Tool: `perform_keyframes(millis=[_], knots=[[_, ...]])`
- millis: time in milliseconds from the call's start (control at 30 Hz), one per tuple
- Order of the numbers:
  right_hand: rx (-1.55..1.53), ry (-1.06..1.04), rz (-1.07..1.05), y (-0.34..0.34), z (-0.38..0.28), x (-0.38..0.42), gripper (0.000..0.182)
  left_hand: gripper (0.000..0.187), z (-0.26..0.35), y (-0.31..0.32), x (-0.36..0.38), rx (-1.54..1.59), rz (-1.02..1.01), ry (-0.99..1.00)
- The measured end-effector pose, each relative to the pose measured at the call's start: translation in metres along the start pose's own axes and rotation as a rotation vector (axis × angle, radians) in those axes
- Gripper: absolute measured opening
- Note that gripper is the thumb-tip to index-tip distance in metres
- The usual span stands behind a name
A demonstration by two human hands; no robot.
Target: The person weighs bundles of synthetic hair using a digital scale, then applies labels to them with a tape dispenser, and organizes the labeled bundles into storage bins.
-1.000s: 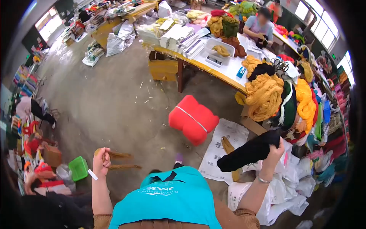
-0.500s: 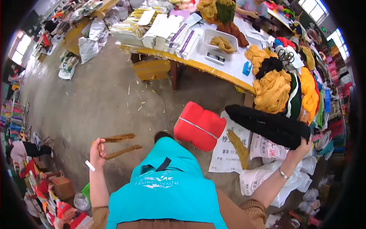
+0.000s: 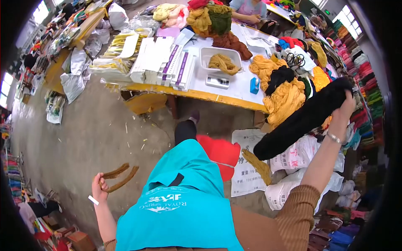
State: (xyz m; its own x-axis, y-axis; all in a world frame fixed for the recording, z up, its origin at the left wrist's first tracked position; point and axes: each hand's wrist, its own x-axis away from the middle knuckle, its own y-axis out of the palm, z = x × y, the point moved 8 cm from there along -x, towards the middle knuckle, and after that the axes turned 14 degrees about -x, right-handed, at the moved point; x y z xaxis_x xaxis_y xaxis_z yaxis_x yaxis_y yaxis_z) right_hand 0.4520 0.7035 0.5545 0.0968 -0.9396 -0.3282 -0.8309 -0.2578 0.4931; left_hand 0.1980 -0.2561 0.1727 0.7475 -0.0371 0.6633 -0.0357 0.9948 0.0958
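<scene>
My left hand (image 3: 99, 187), low on the left over the floor, is closed around a thin hank of brown yarn (image 3: 117, 171) whose two ends stick out to the right. At the right, my raised right hand (image 3: 346, 109) grips one end of a thick black yarn hank (image 3: 303, 118). The hank slants down to the left, in front of the table's corner. Below its lower end lies an olive-brown skein (image 3: 257, 166) on a flat printed white sack (image 3: 238, 184). A red bundle (image 3: 221, 151) tied with a pale band sits beside it, partly hidden by my turquoise apron (image 3: 176, 209).
The table (image 3: 201, 97) ahead bears paper stacks (image 3: 155, 56), a white tub (image 3: 205, 56) with brown yarn, a scale (image 3: 217, 82), a blue dispenser (image 3: 254, 85) and golden yarn (image 3: 284, 100). Another person (image 3: 248, 11) sits behind it. Stuffed white sacks (image 3: 282, 192) lie at right.
I have stepped toward the table, one foot now forward. My right hand has risen with the black hank, which now tilts the other way. The left hand still holds the brown yarn.
</scene>
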Motion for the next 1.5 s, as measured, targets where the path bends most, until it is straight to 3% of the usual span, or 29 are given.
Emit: perform_keyframes(millis=[100, 200, 300, 400, 433, 500, 600, 633, 667, 700, 733, 800, 867, 933, 1000, 1067, 1100, 1133, 1233, 1267, 1333, 1367, 1500], knots=[[-0.005, -0.068, 0.077, 0.020, 0.012, -0.064, 0.026, 0.017, 0.013, 0.016, -0.035, -0.013, 0.019, -0.009], [-0.090, 0.049, 0.162, 0.042, 0.022, -0.123, 0.026, 0.020, 0.020, 0.037, -0.077, -0.002, 0.047, -0.051], [-0.110, -0.027, -0.036, 0.050, 0.024, -0.213, 0.030, 0.022, 0.017, 0.065, -0.126, 0.014, 0.085, -0.123], [-0.160, -0.108, -0.262, 0.146, 0.049, -0.175, 0.034, 0.023, 0.000, 0.082, -0.159, 0.101, 0.176, -0.227], [-0.140, -0.078, -0.248, 0.131, 0.067, -0.193, 0.034, 0.023, -0.001, 0.093, -0.167, 0.099, 0.202, -0.256], [0.153, -0.213, 0.011, 0.052, 0.082, -0.242, 0.035, 0.022, -0.005, 0.116, -0.182, 0.094, 0.242, -0.315], [0.058, -0.143, 0.258, -0.017, 0.146, -0.261, 0.040, 0.026, -0.003, 0.154, -0.205, 0.041, 0.170, -0.358], [-0.064, -0.076, 0.364, -0.046, 0.182, -0.258, 0.041, 0.026, 0.000, 0.170, -0.209, 0.039, 0.195, -0.351], [-0.043, -0.003, 0.268, -0.127, 0.216, -0.291, 0.040, 0.027, 0.005, 0.184, -0.215, 0.036, 0.216, -0.341], [0.117, 0.018, 0.321, -0.152, 0.249, -0.280, 0.039, 0.026, 0.006, 0.192, -0.224, 0.014, 0.143, -0.322], [-0.048, 0.156, 0.447, -0.163, 0.289, -0.257, 0.039, 0.026, 0.007, 0.202, -0.230, 0.004, 0.192, -0.305], [-0.015, 0.318, 0.524, -0.216, 0.351, -0.234, 0.038, 0.025, 0.007, 0.217, -0.244, -0.002, 0.245, -0.271], [0.163, 0.367, 0.641, -0.270, 0.386, -0.214, 0.037, 0.024, -0.001, 0.231, -0.263, -0.020, 0.229, -0.234], [0.032, 0.581, 0.740, -0.302, 0.417, -0.191, 0.036, 0.024, -0.009, 0.242, -0.276, -0.029, 0.163, -0.180], [0.069, 0.549, 0.682, -0.308, 0.424, -0.184, 0.036, 0.025, -0.020, 0.260, -0.287, -0.013, 0.149, -0.161], [0.254, 0.325, 0.554, -0.322, 0.412, -0.203, 0.038, 0.034, -0.024, 0.294, -0.293, 0.008, 0.066, -0.121], [0.674, -0.051, 0.533, -0.311, 0.382, -0.210, 0.037, 0.038, -0.022, 0.316, -0.295, 0.024, 0.026, -0.078], [1.173, -0.161, 0.561, -0.298, 0.357, -0.211, 0.035, 0.042, -0.019, 0.333, -0.299, 0.038, -0.015, -0.032], [1.224, -0.736, 0.365, -0.152, 0.359, -0.127, 0.032, 0.045, -0.017, 0.362, -0.308, 0.100, -0.087, 0.133], [1.122, -0.726, 0.138, -0.102, 0.376, -0.099, 0.027, 0.046, -0.015, 0.373, -0.310, 0.125, -0.180, 0.216], [0.603, -0.423, -0.182, -0.046, 0.418, -0.049, 0.025, 0.047, -0.018, 0.389, -0.307, 0.116, -0.178, 0.306], [0.627, -0.302, -0.227, -0.014, 0.431, -0.015, 0.023, 0.047, -0.019, 0.397, -0.303, 0.131, -0.284, 0.374], [0.457, -0.272, -0.645, 0.014, 0.473, 0.043, 0.024, 0.045, -0.028, 0.406, -0.253, 0.123, -0.209, 0.482]])
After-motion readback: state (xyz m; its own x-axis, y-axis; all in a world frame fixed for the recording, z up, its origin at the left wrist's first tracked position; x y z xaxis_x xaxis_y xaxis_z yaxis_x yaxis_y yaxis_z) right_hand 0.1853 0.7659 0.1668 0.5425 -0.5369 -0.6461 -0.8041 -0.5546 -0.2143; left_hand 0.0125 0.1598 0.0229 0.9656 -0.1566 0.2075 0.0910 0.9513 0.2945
